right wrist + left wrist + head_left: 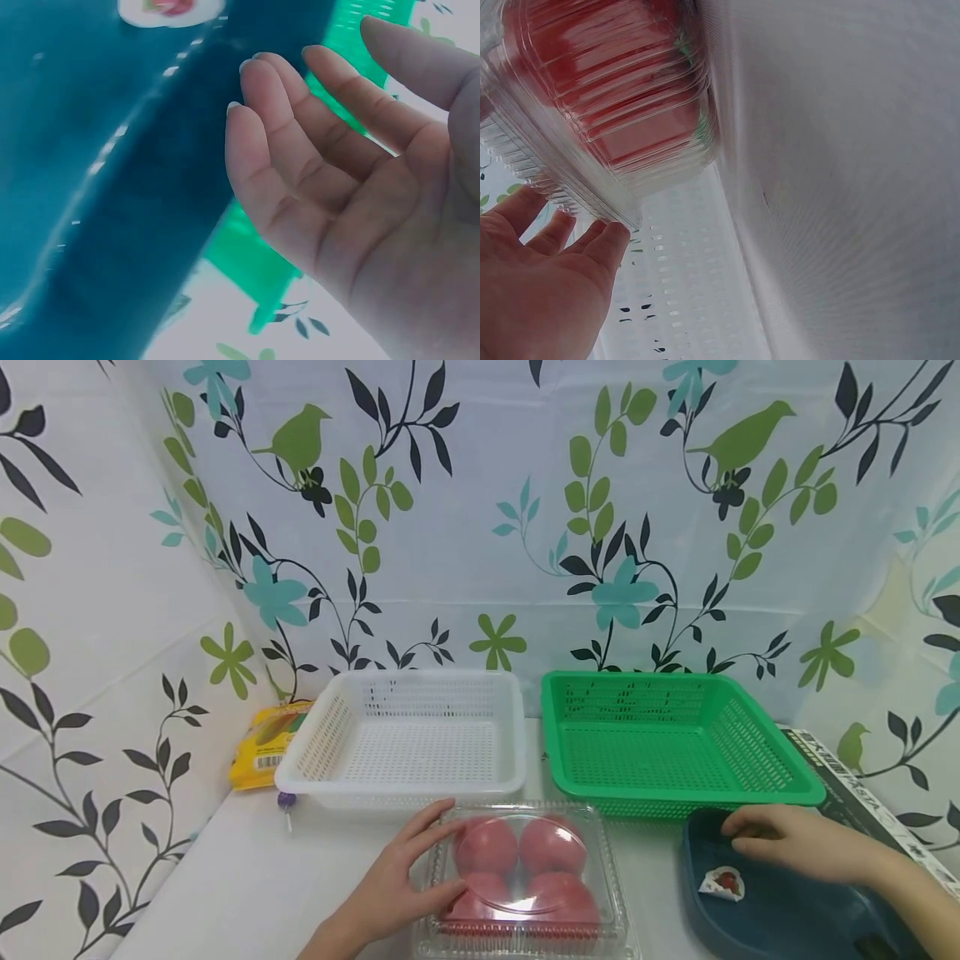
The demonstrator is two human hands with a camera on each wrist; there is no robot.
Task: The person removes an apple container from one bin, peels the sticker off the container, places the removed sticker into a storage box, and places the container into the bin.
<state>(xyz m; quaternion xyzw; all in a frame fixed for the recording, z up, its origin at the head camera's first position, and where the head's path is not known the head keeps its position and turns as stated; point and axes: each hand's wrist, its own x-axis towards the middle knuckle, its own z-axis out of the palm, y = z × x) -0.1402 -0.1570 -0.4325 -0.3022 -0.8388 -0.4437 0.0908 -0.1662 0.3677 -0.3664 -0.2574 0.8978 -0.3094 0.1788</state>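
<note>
We view two hands over a white counter (217, 885). The left hand (393, 889) lies along the left side of a clear clamshell box (521, 948), its fingers extended and spread, the tips against the lid's rim without a closed grip. Four round red fruits (558, 897) show through the lid. The right hand (798, 843) hangs over the far end of a blue tray (780, 920), fingers loosely bent and holding nothing. The relation we judge decisive is between this hand and the small white-and-red piece (722, 883) in the tray: the piece lies near the fingertips but apart from them, on the side towards the person. The right hand is clearly the nearer; we discern no marked long axis in the piece
</note>
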